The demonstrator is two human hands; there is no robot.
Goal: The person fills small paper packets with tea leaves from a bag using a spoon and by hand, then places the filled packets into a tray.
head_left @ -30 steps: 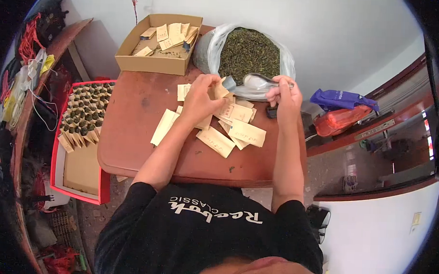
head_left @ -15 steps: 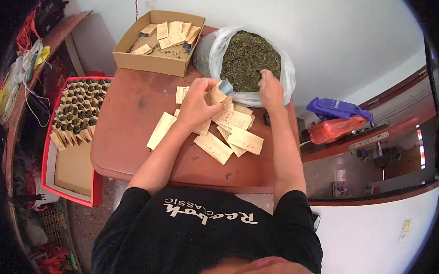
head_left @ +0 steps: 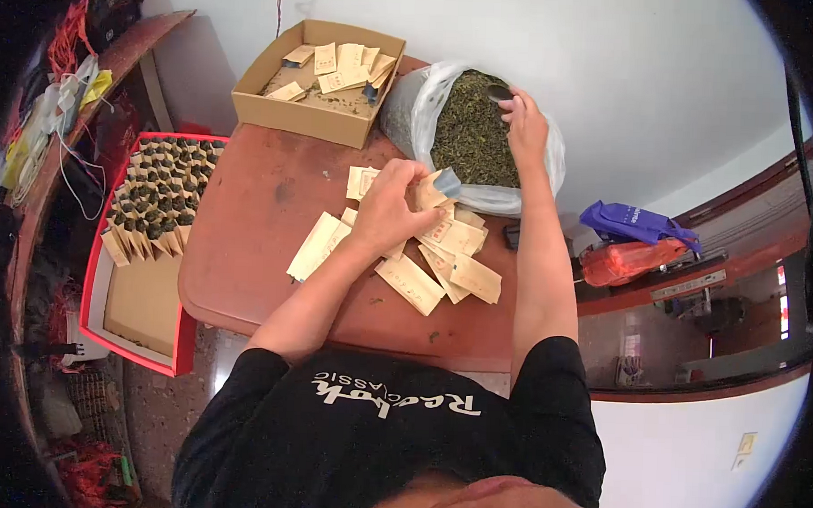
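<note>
My left hand (head_left: 393, 204) is closed around a small brown paper packet (head_left: 426, 196), whose opened top shows a silvery-blue lining. Beneath it, several flat paper packets (head_left: 411, 285) are spread on the reddish table. My right hand (head_left: 525, 128) is above the far right side of a clear plastic bag (head_left: 553, 174) filled with dried green-brown leaves (head_left: 469, 135) that look like tea. Its fingers pinch a small dark scoop (head_left: 499, 93), held over the leaves; the fingers partly hide its handle.
A brown cardboard tray (head_left: 304, 118) with several packets stands at the table's back left. Left of the table, a red-edged box (head_left: 182, 345) holds rows of upright filled packets (head_left: 158, 187). Blue and red bags (head_left: 631, 224) lie to the right.
My right hand has moved up and back over the leaves, and the dark scoop now shows in its fingers. The left hand still holds the packet. The whole view has shifted slightly.
</note>
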